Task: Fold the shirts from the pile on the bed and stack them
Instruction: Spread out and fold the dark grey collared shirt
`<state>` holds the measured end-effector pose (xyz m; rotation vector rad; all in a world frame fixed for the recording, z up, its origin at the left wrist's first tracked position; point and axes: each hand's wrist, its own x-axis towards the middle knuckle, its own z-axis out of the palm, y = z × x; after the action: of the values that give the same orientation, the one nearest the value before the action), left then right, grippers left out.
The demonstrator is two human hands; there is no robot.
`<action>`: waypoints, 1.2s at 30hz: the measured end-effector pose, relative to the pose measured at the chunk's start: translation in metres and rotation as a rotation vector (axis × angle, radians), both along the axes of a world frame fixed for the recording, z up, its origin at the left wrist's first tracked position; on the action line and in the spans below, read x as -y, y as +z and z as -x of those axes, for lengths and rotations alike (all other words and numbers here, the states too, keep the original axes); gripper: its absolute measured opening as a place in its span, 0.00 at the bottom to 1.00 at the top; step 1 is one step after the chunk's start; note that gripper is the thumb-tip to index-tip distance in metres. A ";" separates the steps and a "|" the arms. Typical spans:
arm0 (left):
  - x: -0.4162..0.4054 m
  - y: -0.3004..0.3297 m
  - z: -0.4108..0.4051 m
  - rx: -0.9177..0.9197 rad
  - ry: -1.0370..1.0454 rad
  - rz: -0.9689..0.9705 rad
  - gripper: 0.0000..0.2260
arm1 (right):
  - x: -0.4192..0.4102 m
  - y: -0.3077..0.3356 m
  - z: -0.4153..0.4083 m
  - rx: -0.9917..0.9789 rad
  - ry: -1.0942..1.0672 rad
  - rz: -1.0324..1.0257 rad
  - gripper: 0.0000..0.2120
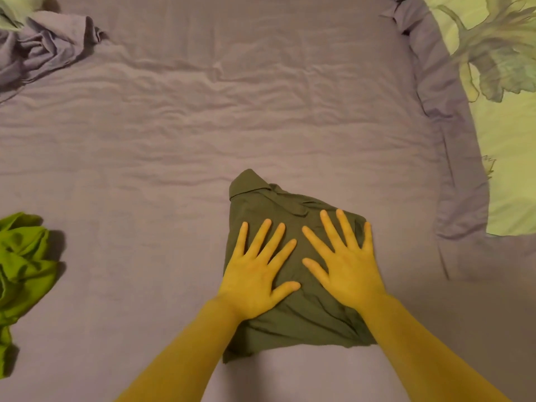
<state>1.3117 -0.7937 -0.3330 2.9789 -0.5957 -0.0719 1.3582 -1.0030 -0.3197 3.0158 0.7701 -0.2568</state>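
Dark olive folded shirt w/ collar (293, 256) lies on the bed (203, 126), near its near edge, a bit right of centre; collar end points to the far-left, hem end toward the person. Folded into a rough square, some creases at the near side.

Left hand (255, 282) rests flat on the shirt's left half, fingers (262, 236) straight and spread apart, thumb out toward the right. Right hand (348, 271) flat on the right half, fingers also straight and splayed, holding nothing, just pressing the cloth. The two hands sit just beside each other, thumbs near but apart. Both forearms come in from the bottom edge and cover pt of the shirt's near corners.

Around: bright green crumpled garment (23, 277) at the bed's left edge, well apart from the shirt, cut off by the frame so its full shape is unclear. Bunched purple-grey cloth (43, 47) at the far-left corner, same colour as the wrinkled purple-grey sheet, hard to tell if it's a garment or bedding. Pale yellow-green fabric w/ a grey floral print (499, 111) along the right edge, partly under a folded-back rim of sheet. Small bit of light green cloth (17, 10) in the top-left corner, mostly out of frame. Nothing lies between the hands and the shirt.
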 end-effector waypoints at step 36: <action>0.049 0.094 0.055 -0.670 1.149 1.280 0.15 | 0.070 0.052 0.082 -0.292 -1.100 -0.936 0.27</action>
<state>1.2563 -0.8423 -0.2386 1.4880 0.8427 -0.3735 1.2761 -1.0735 -0.2677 3.9251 -1.2517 -0.4187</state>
